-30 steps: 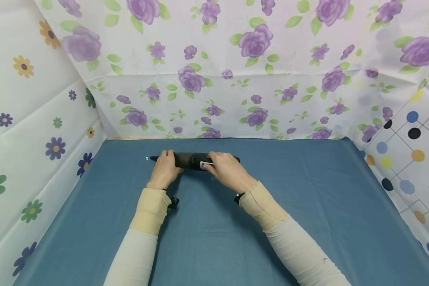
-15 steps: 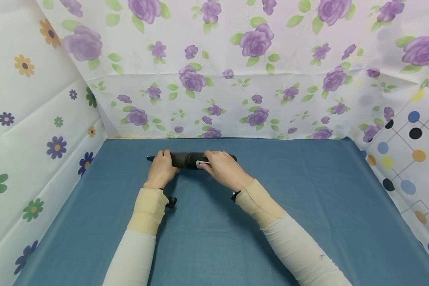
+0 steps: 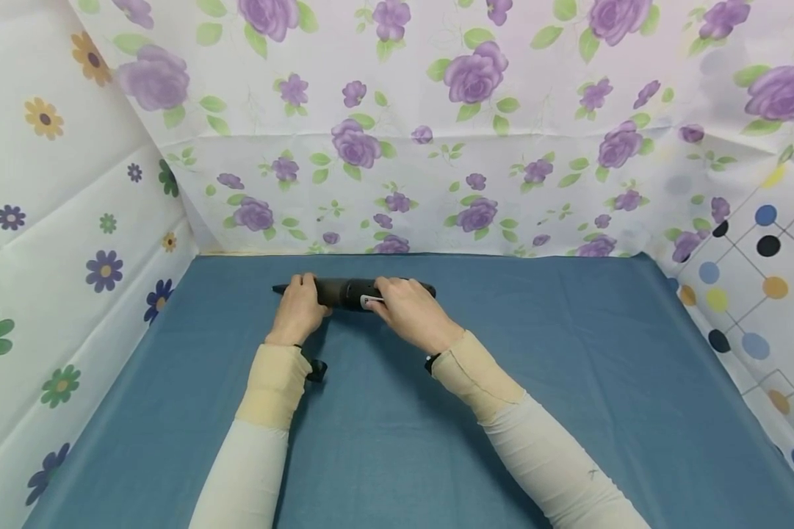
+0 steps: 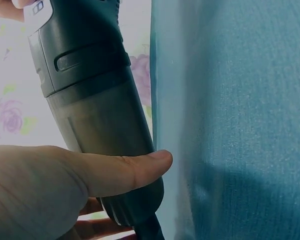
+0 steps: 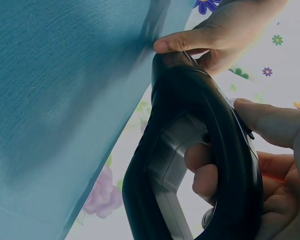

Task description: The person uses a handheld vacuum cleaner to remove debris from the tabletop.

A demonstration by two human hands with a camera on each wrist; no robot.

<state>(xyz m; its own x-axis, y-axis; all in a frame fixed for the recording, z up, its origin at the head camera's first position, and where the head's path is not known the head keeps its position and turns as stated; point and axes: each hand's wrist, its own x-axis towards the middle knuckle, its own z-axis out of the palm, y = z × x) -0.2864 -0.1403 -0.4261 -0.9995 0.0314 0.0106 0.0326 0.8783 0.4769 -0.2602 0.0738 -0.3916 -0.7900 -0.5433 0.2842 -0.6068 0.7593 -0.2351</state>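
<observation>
A black handheld vacuum cleaner [image 3: 333, 292] with a smoky see-through dust cup [image 4: 105, 120] and a narrow nozzle [image 3: 280, 289] lies crosswise near the back of the blue cloth, nozzle to the left. My left hand [image 3: 299, 308] grips its front end by the dust cup, the thumb across it in the left wrist view. My right hand [image 3: 413, 312] holds the looped handle [image 5: 230, 145], with fingers passing through the loop and the thumb on a pale label side. Whether the vacuum touches the cloth is hard to tell.
The blue cloth [image 3: 397, 441] covers the table. A purple-rose sheet [image 3: 410, 169] hangs behind it. Flowered sheeting [image 3: 59, 257] stands at the left and dotted sheeting [image 3: 760, 294] at the right. Each wrist wears a small black camera strap [image 3: 317, 369].
Both hands have shifted slightly left together with the vacuum cleaner, mostly in the first half second. Their grips look the same.
</observation>
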